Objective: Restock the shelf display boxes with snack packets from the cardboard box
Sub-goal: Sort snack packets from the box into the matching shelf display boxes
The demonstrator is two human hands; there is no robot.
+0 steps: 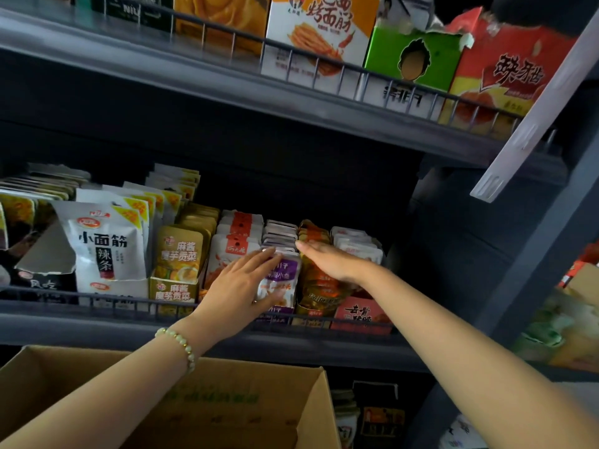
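Note:
On the middle shelf a row of purple-and-white snack packets point(281, 277) stands upright in a display box. My left hand point(241, 286) lies flat against the left front of that row, fingers straight, thumb under the front packet. My right hand point(330, 259) rests with straight fingers on the orange-gold packets point(319, 290) just to the right, fingertips touching the purple row's top. Below both forearms sits the open cardboard box point(246, 400); its inside is hidden from view.
White packets point(110, 244), gold packets point(180, 254) and red-white packets point(238, 241) fill boxes to the left, a pink display box point(361, 314) to the right. A wire rail point(129, 301) fronts the shelf. The upper shelf point(227, 89) carries tall boxes. A dark upright post point(525, 286) stands right.

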